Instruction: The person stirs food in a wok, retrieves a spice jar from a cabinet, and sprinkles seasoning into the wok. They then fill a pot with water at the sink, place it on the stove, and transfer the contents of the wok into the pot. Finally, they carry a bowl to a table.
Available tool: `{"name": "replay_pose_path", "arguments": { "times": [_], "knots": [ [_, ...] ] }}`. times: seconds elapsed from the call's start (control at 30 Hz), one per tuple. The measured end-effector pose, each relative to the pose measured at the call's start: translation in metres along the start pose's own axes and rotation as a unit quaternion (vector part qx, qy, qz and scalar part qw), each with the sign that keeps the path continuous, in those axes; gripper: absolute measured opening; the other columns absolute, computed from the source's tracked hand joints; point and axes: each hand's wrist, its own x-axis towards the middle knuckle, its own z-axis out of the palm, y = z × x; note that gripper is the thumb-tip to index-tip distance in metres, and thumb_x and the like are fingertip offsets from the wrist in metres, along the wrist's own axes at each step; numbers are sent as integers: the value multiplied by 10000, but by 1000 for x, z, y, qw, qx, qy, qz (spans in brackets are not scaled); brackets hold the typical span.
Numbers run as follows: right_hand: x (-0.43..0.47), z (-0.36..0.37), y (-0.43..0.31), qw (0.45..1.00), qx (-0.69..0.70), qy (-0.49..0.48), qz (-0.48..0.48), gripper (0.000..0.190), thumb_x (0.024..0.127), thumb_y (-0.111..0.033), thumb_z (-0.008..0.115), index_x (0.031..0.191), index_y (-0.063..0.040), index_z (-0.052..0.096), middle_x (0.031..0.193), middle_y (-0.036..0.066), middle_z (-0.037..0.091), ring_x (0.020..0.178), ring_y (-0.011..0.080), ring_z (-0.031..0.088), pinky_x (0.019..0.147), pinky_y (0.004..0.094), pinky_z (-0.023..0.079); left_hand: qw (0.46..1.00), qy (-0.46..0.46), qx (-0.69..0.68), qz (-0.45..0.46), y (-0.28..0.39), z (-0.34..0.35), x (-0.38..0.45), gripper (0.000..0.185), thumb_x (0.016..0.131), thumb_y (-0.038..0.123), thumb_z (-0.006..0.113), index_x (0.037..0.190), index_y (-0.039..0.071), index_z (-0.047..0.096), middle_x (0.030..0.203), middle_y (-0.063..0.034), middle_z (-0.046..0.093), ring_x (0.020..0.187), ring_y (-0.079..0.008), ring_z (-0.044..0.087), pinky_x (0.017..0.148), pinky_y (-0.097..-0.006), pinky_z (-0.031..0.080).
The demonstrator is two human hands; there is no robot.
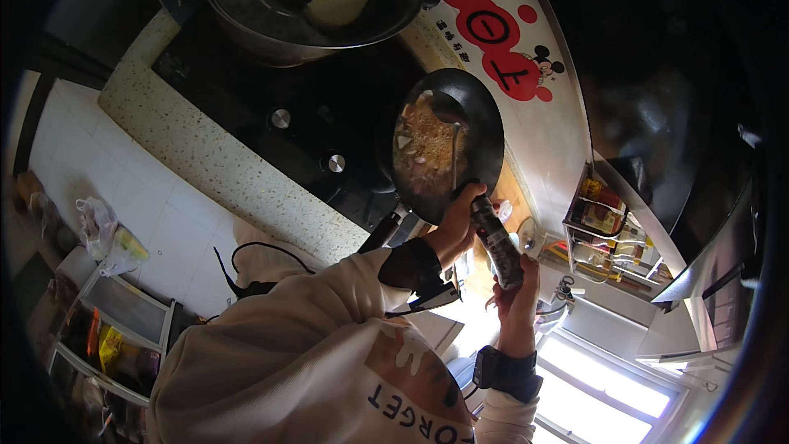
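Note:
My left hand (455, 219) grips the dark cap end of a spice grinder bottle (496, 237), its thumb along the cap. My right hand (521, 296) holds the other end of the bottle, which has a clear body with dark contents. The bottle is tilted, its cap end at the near rim of a black wok (487, 117). In the wok, food in bubbling brown broth (425, 142) shows pale pieces. A metal ladle (455, 148) rests in it, its handle running toward my left hand. The wok's dark handle (383, 231) points toward me, beside my left forearm.
A large lidded steel pot (290, 52) stands on the black cooktop (240, 117), which has two knobs. A speckled countertop (185, 129) edges it. At right hangs a rack of seasoning bottles (601, 222). Shelves with bagged goods (111, 345) stand at lower left.

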Motion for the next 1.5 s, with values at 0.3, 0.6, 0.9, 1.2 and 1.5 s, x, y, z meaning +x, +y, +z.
{"name": "replay_pose_path", "arguments": {
  "times": [0.3, 0.6, 0.9, 1.2, 1.5],
  "knots": [
    [-5, -17, 3, 658, -544, -13, -520, 676, 695, -140, 799, 1223, -61, 385, 1025, 127, 575, 883, 254, 613, 776, 357, 515, 1000, 0, -15, 18, -6, 11, -4, 306, 814, 252, 654, 960, 47, 479, 803, -93, 551, 771, -217, 640, 747, -336, 543],
    [-8, -6, 24, 997, -35, 1, -72, 421, 796, -229, 665, 1121, -95, 433, 735, 95, 562, 448, 135, 487, 330, 227, 357, 999, 10, 33, 12, -3, 3, -6, 297, 813, 245, 669, 964, 52, 503, 828, -89, 580, 755, -208, 647, 721, -308, 545],
    [-9, -10, 19, 851, -343, -8, -397, 500, 718, -227, 750, 1123, -72, 503, 1004, 148, 578, 840, 269, 581, 707, 384, 487, 999, 16, 29, 31, -5, 4, -11, 259, 813, 234, 678, 926, 54, 531, 800, -75, 583, 789, -212, 649, 747, -316, 536],
    [-11, -9, 22, 968, -116, -71, -209, 353, 803, -229, 670, 1054, -44, 506, 868, 129, 592, 532, 176, 549, 405, 237, 432, 1000, -5, -3, 16, -3, 7, -10, 252, 836, 196, 642, 956, -3, 545, 846, -152, 635, 757, -229, 660, 702, -339, 568],
    [-10, -9, 13, 983, -94, -85, -133, 603, 826, -359, 694, 1288, -95, 410, 1104, 155, 572, 803, 269, 639, 593, 302, 558, 999, 29, -14, 13, -4, 6, -5, 245, 835, 226, 647, 927, 32, 529, 819, -87, 582, 791, -222, 647, 781, -322, 538]
  ]
}}
